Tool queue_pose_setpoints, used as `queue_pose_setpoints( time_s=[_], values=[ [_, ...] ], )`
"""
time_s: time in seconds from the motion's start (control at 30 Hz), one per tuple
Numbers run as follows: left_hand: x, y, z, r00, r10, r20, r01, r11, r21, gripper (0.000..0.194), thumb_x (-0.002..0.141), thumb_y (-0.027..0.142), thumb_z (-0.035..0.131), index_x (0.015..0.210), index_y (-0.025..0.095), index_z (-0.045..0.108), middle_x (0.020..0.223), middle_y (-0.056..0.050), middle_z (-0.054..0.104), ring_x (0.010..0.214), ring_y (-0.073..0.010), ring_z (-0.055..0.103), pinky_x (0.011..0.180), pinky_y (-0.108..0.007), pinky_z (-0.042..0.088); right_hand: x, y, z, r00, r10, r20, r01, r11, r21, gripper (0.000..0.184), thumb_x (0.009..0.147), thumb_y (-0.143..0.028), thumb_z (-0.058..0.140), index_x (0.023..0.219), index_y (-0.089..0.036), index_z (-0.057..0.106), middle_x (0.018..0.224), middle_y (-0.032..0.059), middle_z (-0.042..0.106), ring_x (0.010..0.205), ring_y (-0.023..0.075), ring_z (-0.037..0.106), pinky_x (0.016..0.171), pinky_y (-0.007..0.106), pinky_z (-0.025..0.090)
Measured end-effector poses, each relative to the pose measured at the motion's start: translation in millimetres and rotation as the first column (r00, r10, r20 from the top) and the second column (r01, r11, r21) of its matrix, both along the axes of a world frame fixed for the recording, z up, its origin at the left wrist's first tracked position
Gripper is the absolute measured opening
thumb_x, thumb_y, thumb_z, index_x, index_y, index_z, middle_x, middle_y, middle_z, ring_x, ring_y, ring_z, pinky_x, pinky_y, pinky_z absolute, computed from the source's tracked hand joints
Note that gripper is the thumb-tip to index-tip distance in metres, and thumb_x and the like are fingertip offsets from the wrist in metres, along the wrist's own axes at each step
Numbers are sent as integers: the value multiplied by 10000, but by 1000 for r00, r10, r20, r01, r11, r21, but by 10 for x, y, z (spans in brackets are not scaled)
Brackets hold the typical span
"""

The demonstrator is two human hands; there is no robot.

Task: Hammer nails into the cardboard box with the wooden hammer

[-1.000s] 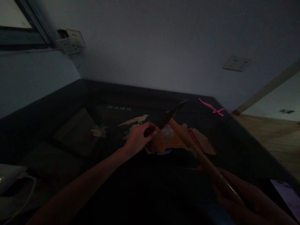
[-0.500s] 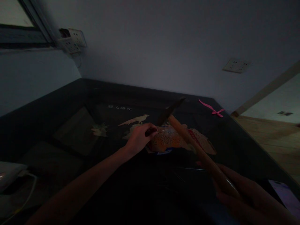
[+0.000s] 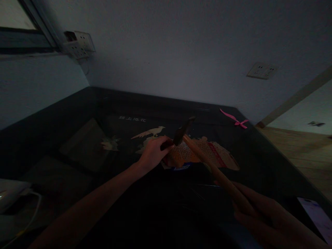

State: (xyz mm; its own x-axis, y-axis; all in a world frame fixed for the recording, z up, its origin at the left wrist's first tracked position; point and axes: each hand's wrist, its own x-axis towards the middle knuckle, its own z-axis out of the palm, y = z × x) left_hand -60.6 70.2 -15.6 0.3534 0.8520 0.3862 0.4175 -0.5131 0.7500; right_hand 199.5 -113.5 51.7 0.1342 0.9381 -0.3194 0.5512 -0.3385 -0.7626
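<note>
My left hand [image 3: 153, 153] is closed around the dark handle of a knife [image 3: 181, 133] whose blade slants up and to the right. My right hand [image 3: 255, 212] grips a long wooden stick [image 3: 207, 162] at the lower right, its far end touching the knife blade. Under both lies an orange speckled packet [image 3: 199, 154] flat on the dark table [image 3: 77, 138]. The room is dim, so fine detail is hard to make out.
A pink ribbon [image 3: 234, 120] lies at the table's far right corner. A phone [image 3: 315, 216] rests at the right edge. A white device with a cable [image 3: 12, 199] sits at the left. Wall sockets [image 3: 77, 45] hang at the back left and another socket [image 3: 261, 70] on the right wall.
The knife blade has tipped lower and nearer to me. The stick's far end has slid left and down along it. My left hand has stayed put.
</note>
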Motion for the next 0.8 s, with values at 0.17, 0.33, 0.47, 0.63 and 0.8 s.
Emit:
queue_pose_setpoints(
  time_s=[0.17, 0.33, 0.47, 0.63, 0.8],
  values=[
    [11, 1, 7, 1000, 18, -18, -18, 1000, 16, 87, 798, 143, 619, 871, 179, 650, 847, -3, 702, 765, -142, 658, 712, -256, 525, 8, -3, 7, 996, -17, 89, 13, 999, 37, 602, 728, -559, 621, 1278, -320, 573, 1273, 55, 628, 1124, 302, 595, 895, 364, 505],
    [8, 17, -23, 999, 23, -21, -23, 1000, 18, 109, 790, 148, 638, 892, 184, 652, 823, 5, 701, 748, -143, 661, 692, -245, 527, -32, -7, 10, 998, 4, 69, -7, 999, 31, 603, 700, -574, 640, 1236, -301, 616, 1198, 67, 677, 1066, 304, 630, 883, 365, 517],
    [4, 9, -22, 1000, 14, -5, -14, 1000, 20, 95, 793, 140, 637, 877, 182, 648, 842, -1, 702, 759, -140, 659, 709, -252, 526, -4, -44, -52, 998, -23, 55, 21, 999, 38, 607, 717, -552, 634, 1267, -300, 587, 1173, 64, 690, 1060, 302, 634, 832, 334, 551],
    [11, -2, -7, 1000, 16, -7, -16, 1000, 10, 81, 793, 139, 634, 862, 180, 648, 835, -2, 700, 760, -143, 657, 704, -256, 527, -97, -41, 24, 997, -71, 35, 69, 997, 46, 582, 713, -535, 650, 1244, -299, 609, 1142, 58, 704, 1032, 295, 645, 837, 331, 549],
    [11, -3, 11, 1000, 16, -19, -16, 1000, -1, 89, 792, 140, 632, 868, 184, 646, 833, 0, 701, 764, -145, 660, 714, -262, 532, -171, 47, 146, 998, -36, 58, 36, 999, 8, 608, 681, -584, 649, 1219, -303, 629, 1117, 66, 710, 1019, 307, 645, 885, 398, 518]
  ],
)
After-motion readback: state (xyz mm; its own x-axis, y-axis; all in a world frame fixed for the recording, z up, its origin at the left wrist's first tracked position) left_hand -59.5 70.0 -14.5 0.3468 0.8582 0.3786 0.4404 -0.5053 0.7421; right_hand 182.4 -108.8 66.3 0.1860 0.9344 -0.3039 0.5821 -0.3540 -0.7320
